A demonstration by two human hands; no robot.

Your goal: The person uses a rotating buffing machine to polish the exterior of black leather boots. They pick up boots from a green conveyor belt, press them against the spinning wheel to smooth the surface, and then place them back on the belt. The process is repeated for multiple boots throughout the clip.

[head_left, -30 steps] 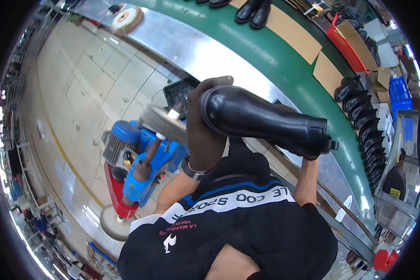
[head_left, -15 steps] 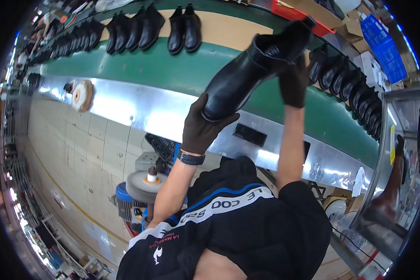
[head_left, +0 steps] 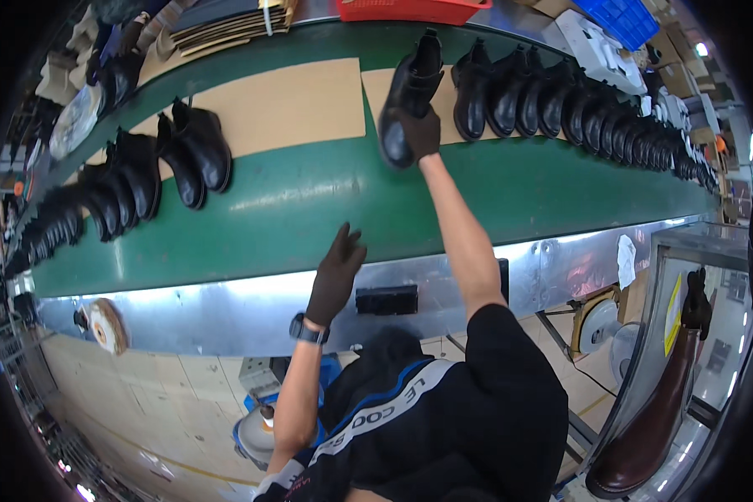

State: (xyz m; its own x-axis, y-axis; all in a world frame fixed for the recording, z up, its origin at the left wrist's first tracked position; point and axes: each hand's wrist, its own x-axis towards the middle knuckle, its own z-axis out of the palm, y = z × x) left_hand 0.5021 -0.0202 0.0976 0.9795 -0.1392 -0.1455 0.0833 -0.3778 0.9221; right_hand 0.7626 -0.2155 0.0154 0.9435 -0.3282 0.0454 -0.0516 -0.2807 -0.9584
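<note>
A green belt (head_left: 309, 209) runs across a shoe workshop behind a steel rail (head_left: 226, 301), with black boots lined up along it. Nearest, the gloved left hand (head_left: 336, 272) hangs open and empty over the belt's edge. Farther out, the right hand (head_left: 420, 134) grips a boot (head_left: 410, 88) at its lower side, over the belt; it looks stiff, fairly heavy and smooth, best held around the heel or shaft.

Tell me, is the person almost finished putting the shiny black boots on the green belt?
Many shiny black leather boots already stand in rows on the green conveyor belt. The gloved right hand grips one more black boot, low over the belt beside that row, apparently not let go. The gloved left hand is empty. A tall brown boot waits off the belt at right.
</note>
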